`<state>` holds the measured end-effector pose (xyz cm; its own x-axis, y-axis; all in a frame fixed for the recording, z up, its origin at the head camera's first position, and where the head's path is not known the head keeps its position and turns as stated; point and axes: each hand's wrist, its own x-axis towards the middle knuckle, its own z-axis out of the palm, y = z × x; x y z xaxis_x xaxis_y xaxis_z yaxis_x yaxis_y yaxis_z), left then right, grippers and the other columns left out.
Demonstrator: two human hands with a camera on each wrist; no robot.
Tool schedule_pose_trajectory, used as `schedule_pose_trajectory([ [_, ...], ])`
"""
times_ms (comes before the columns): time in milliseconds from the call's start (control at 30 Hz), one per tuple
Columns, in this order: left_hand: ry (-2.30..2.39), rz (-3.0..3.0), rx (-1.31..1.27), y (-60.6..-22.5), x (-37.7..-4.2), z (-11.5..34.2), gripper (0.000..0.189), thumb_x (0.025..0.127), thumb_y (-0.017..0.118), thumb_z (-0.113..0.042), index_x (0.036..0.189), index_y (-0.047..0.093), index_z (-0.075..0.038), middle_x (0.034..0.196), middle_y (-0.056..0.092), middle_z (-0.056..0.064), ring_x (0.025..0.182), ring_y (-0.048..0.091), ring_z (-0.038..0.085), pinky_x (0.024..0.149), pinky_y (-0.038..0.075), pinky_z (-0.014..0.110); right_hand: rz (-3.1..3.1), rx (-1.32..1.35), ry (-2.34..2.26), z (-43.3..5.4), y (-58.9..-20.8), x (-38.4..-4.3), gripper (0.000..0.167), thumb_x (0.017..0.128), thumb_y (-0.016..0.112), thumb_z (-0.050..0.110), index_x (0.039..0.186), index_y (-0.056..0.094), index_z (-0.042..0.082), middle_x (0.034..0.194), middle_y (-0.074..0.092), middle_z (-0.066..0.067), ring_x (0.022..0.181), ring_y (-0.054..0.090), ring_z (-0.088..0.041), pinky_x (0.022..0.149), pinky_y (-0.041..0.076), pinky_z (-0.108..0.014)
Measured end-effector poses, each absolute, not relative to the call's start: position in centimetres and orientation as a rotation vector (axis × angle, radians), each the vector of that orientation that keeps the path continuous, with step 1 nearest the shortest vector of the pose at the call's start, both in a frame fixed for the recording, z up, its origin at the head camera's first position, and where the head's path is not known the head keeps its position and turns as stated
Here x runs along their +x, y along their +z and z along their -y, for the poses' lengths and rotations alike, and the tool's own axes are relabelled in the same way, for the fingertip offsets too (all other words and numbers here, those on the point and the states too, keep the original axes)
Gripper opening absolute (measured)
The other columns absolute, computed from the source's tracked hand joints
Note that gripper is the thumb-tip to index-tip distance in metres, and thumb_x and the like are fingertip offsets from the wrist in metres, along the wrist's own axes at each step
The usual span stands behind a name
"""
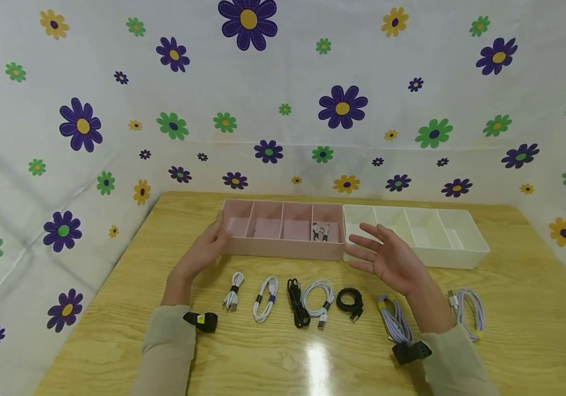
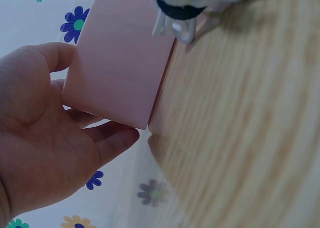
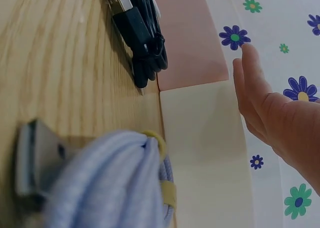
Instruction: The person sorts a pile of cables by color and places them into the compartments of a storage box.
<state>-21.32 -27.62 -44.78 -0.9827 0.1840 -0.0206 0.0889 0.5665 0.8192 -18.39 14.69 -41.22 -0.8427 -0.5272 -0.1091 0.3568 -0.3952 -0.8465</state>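
At the left end of the pink divided box (image 1: 283, 250) is my left hand (image 1: 202, 250). Its thumb touches the top edge near the front corner, and its fingers lie against the end wall in the left wrist view. My right hand (image 1: 391, 261) hovers above the front of the white divided box (image 1: 453, 258), fingers extended and holding nothing. The boxes stand end to end. A bundled whitish cable (image 1: 320, 231) lies in the pink box's rightmost compartment. Below the right hand is a lavender cable (image 1: 395, 322) with yellow ties.
Along the table's front lie a white cable (image 1: 234, 291), a looped white cable (image 1: 265, 300), a folded black cable (image 1: 297, 303), a coiled white cable (image 1: 318, 300), a coiled black cable (image 1: 350, 302) and another lavender cable (image 1: 472, 313). Flowered cloth (image 1: 283, 71) hangs behind the table.
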Motion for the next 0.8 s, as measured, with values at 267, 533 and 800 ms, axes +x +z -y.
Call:
schedule_pose_trajectory([
  [267,1.389,-2.707,0.226,-44.5,-21.6,27.8,0.066,0.109,0.033,-0.036,0.159,-0.006,-0.017,0.166,-0.001,0.01,0.152,-0.001,0.032,0.121,0.006,0.053,-1.326,-0.245,-2.236,-14.4,-40.2,-18.1,0.066,0.109,0.03,0.042,0.158,0.007,0.004,0.159,0.012,-0.028,0.124,0.058,-0.027,0.096,0.053,-0.04],
  [533,1.377,-2.697,0.214,-44.4,-21.5,27.6,0.065,0.109,0.033,-0.032,0.159,-0.007,-0.017,0.166,-0.003,0.009,0.152,-0.002,0.032,0.121,0.006,0.052,-1.324,-0.244,-2.223,-13.9,-40.7,-17.4,0.049,0.11,0.032,0.037,0.15,0.032,0.01,0.143,0.041,-0.014,0.118,0.061,-0.025,0.093,0.055,-0.039],
  [800,1.367,-2.696,0.225,-44.8,-21.4,27.7,0.067,0.109,0.034,-0.034,0.159,-0.007,-0.015,0.166,-0.003,0.012,0.152,-0.002,0.034,0.121,0.006,0.054,-1.417,-0.205,-2.152,-13.2,-41.3,-17.2,0.059,0.11,0.033,0.035,0.157,0.017,0.005,0.143,0.039,-0.016,0.11,0.062,-0.021,0.089,0.056,-0.034],
])
